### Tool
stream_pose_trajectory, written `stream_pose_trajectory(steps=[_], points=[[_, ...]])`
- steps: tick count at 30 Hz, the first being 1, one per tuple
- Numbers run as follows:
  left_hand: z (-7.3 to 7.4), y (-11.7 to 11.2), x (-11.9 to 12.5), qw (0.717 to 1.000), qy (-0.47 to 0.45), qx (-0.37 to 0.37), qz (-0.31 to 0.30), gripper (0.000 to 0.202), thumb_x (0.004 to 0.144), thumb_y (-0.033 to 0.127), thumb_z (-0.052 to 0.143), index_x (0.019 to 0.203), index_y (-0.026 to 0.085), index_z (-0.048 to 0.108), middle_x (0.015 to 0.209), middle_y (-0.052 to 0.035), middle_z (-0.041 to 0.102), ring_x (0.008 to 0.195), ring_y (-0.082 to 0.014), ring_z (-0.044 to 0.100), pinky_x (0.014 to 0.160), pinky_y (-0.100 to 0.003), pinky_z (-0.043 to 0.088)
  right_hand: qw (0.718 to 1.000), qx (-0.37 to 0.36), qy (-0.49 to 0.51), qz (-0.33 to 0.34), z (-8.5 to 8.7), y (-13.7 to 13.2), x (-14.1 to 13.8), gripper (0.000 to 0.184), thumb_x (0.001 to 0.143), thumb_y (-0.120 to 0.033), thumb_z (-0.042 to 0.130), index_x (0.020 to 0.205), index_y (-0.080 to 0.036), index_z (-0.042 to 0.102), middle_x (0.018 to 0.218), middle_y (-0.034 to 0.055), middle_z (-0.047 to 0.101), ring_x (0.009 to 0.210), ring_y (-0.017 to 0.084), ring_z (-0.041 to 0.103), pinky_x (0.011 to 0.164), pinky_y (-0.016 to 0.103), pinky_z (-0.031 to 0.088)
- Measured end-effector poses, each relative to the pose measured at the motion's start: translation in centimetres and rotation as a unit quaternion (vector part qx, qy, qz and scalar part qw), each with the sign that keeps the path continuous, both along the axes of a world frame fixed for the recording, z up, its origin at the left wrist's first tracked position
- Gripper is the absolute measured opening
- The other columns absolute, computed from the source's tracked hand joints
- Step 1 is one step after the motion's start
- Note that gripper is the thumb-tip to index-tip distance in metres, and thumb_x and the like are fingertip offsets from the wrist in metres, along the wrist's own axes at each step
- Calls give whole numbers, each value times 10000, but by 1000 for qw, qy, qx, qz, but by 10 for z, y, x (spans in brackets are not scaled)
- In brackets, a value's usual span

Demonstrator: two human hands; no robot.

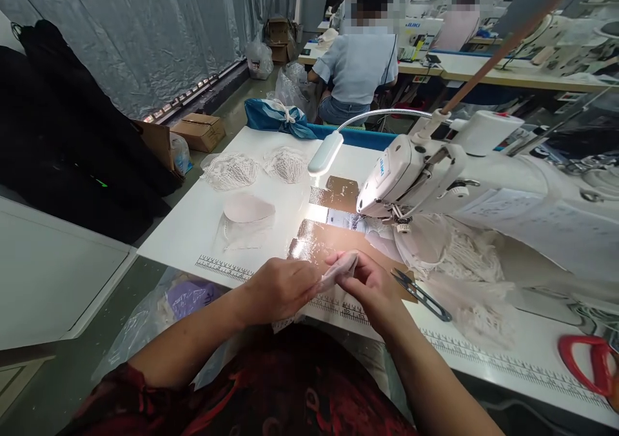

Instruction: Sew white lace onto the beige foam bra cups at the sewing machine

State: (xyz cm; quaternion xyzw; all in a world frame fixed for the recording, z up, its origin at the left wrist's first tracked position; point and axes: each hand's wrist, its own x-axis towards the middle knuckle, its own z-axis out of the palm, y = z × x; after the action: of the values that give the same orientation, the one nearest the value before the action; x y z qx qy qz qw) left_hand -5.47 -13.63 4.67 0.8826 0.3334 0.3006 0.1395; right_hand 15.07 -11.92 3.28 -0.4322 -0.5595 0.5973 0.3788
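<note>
Left hand [285, 287], fingers closed in a pinch, grips the near-left end of a pale sheer fabric piece [341, 267]; the right hand [374, 289], partly curled, holds its other end between thumb and fingers. The piece lies between both hands above the sewing table's [169, 246] front edge, long axis slanting up rightward, the right hand nearer the JUKI sewing machine [483, 171].

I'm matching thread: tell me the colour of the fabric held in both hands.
The fabric is pale pinkish white, seen best in the head view.
</note>
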Motion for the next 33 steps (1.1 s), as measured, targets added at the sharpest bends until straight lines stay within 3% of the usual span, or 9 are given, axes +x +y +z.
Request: stream_pose_trajectory(steps=[4,9,16,19,22,24,27,30,33], points=[[-1,0,1,996,54,70,31,198,940,179,353,865,154,535,674,-9,556,584,-120,482,540,-235,383,990,110,-93,-4,4,2,1,115,809,-255,559,707,-202,550,704,-13,537,627,127,468,563,241,371],[-7,9,-3,997,-21,-5,72,146,932,249,434,983,161,539,777,-18,597,649,-120,546,583,-225,429,970,195,-142,29,10,-3,5,72,822,-230,580,756,-203,571,698,-17,567,643,127,526,585,237,412],[-19,18,-18,959,-26,-179,219,144,858,294,530,835,166,594,775,-23,609,700,-157,550,620,-251,417,887,367,-182,-214,8,-14,23,141,747,-150,643,812,-231,547,832,7,630,798,172,597,694,273,450],[-17,8,-15,901,-157,-393,98,350,902,445,480,787,145,619,687,-22,581,629,-140,541,586,-240,426,898,302,-217,-236,6,-12,25,88,769,-227,646,841,-223,596,812,15,637,761,181,591,668,283,441],[-10,-4,-4,783,-290,-533,-133,485,858,558,528,1106,152,622,945,-96,634,792,-186,616,705,-290,490,981,115,-144,-53,1,-11,18,128,798,-317,624,862,-206,634,753,10,630,670,165,570,597,270,438],[-6,-8,2,746,-326,-543,-205,648,811,538,615,1362,237,455,1276,-143,521,982,-235,605,785,-324,498,997,-24,-42,57,-6,-13,12,192,788,-361,641,887,-197,646,738,5,634,638,154,560,573,262,443],[-5,-7,4,789,-329,-493,-160,750,793,459,665,1445,328,318,1447,-131,364,988,-207,583,710,-268,502,986,-136,42,91,-15,-19,6,273,725,-380,708,910,-182,668,703,-4,638,601,138,539,563,258,441],[-12,-2,0,870,-272,-412,-8,747,715,359,751,1385,283,429,1357,-111,478,998,-198,548,726,-250,488,981,-163,74,80,-19,-22,5,272,704,-375,727,897,-188,685,681,0,648,621,157,565,573,273,457],[-20,-1,-5,835,-260,-484,10,531,741,313,707,1238,184,573,1103,-83,633,947,-201,583,783,-280,480,980,-159,100,61,-16,-23,6,302,671,-387,754,905,-207,687,712,16,676,680,193,614,574,287,483]])
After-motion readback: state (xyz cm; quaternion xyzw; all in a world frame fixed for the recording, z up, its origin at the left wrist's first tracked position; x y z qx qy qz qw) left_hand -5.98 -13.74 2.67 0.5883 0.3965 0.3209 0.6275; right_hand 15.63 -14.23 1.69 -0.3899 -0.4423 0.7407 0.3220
